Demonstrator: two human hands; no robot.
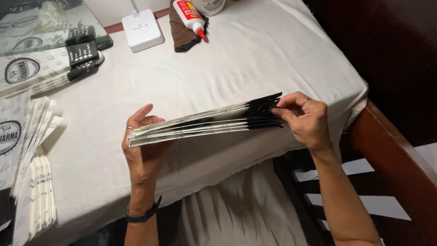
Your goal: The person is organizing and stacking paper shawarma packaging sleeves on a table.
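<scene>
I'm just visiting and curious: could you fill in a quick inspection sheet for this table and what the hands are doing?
Surface: table under a white cloth.
Job's things: stack of flat paper bags, white with black ends, held edge-on above the cloth.
Clutter: glue bottle on a brown cloth; white box; more bag stacks at left.
Grippers: left hand supports one end; right hand pinches the black end.
Cables: nothing seen.
Surroundings: wooden chair.

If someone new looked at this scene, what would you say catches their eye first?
First, the stack of flat paper bags held edge-on above the white tablecloth: the left hand supports its pale end, and the right hand pinches its black end. Next come the glue bottle with a red tip at the table's far edge and more printed bags piled at the left.
</scene>
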